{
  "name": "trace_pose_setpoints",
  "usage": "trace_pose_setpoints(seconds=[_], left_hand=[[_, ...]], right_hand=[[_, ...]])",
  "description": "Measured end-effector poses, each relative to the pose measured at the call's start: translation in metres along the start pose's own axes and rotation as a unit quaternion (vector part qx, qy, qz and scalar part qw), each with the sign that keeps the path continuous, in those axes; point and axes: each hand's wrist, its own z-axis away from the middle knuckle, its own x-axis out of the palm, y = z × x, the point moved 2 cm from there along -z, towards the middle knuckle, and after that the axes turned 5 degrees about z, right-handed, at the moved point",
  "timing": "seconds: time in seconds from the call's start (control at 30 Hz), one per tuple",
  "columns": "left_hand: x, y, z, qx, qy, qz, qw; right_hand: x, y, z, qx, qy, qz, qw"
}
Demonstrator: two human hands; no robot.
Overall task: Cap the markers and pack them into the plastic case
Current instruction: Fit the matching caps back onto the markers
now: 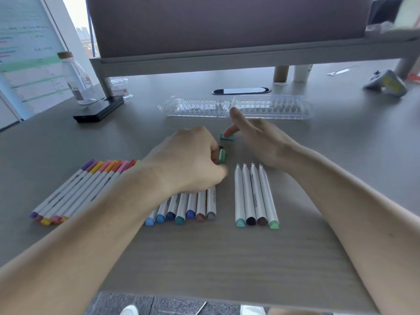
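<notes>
– Fingers point(214, 153) of the left hand point(193, 160) are curled and pinch a light green cap point(222, 155). Is a marker under it?
– That is hidden by the hand. On the right hand point(259, 142) the forefinger point(229, 131) is straight, its tip pressing a teal cap point(230, 138) that lies on the counter point(204, 258) just in front of the plastic case point(272, 108). The other fingers are loosely spread and hold nothing.
– Which step is in hand?
– Capping, by judgement. Four uncapped markers point(254, 196) lie side by side in front of the case, bare tips toward it. The capped markers point(75, 192) lie in a row in front of the case and to its left, partly under the left forearm.
– What does the next move call for?
– Probably matching each cap to the barrel whose end plug shares its colour, aligning it on the tip and pushing until it seats.
– And the case?
– Open, both clear halves lying flat. Its rows of sockets show no marker, so packing is not yet begun.
</notes>
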Motion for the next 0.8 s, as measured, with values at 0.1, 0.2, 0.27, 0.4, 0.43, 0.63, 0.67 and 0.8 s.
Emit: trace_pose_setpoints(seconds=[0.1, 0.2, 0.27, 0.4, 0.43, 0.63, 0.67, 0.8], left_hand=[[0.004, 0.010, 0.003, 0.012, 0.008, 0.022, 1.000], [0.010, 0.014, 0.005, 0.013, -0.021, 0.016, 1.000], [0.010, 0.014, 0.005, 0.007, -0.028, 0.016, 0.999], [0.006, 0.015, 0.006, -0.007, -0.032, 0.005, 0.999], [0.006, 0.015, 0.006, -0.010, -0.033, 0.001, 0.999], [0.008, 0.024, 0.004, -0.008, -0.013, -0.062, 0.998], [0.009, 0.026, 0.004, -0.008, -0.014, -0.068, 0.998], [0.010, 0.024, 0.000, -0.019, -0.028, -0.074, 0.997]], right_hand=[[0.002, 0.000, 0.000, 0.005, -0.010, 0.012, 1.000], [0.003, 0.000, -0.002, 0.003, -0.017, 0.022, 1.000], [0.004, 0.000, -0.003, -0.001, -0.022, 0.038, 0.999], [0.003, 0.001, -0.002, -0.018, -0.006, 0.059, 0.998], [0.002, 0.002, -0.003, -0.022, 0.002, 0.065, 0.998], [-0.004, 0.008, -0.007, -0.021, 0.077, 0.048, 0.996], [-0.005, 0.009, -0.008, -0.021, 0.094, 0.055, 0.994], [-0.007, 0.011, -0.006, -0.058, 0.075, 0.120, 0.988]])
